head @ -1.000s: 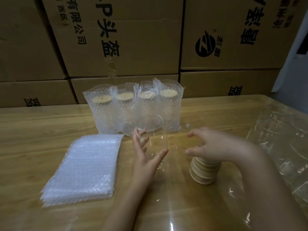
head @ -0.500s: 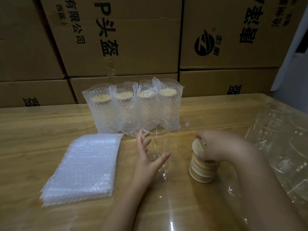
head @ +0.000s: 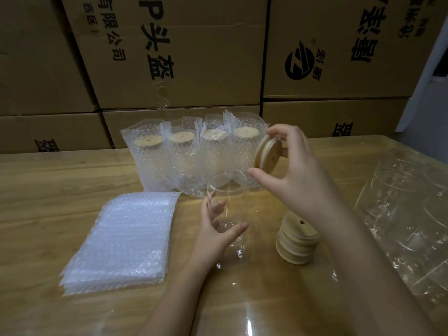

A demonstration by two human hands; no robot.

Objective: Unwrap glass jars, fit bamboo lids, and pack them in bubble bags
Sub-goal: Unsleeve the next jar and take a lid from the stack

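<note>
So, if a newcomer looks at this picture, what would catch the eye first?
The right hand pinches a tilted lid just above and to the right of the open jar, which the left hand holds in the centre of the view. Behind them four packed jars stand in a row. A pile of bubble bags lies at the left and a lid stack stands at the right.

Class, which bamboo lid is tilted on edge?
The lid pinched in the right hand, by the bare jar; the others lie flat, in the stack or on bagged jars.
</note>
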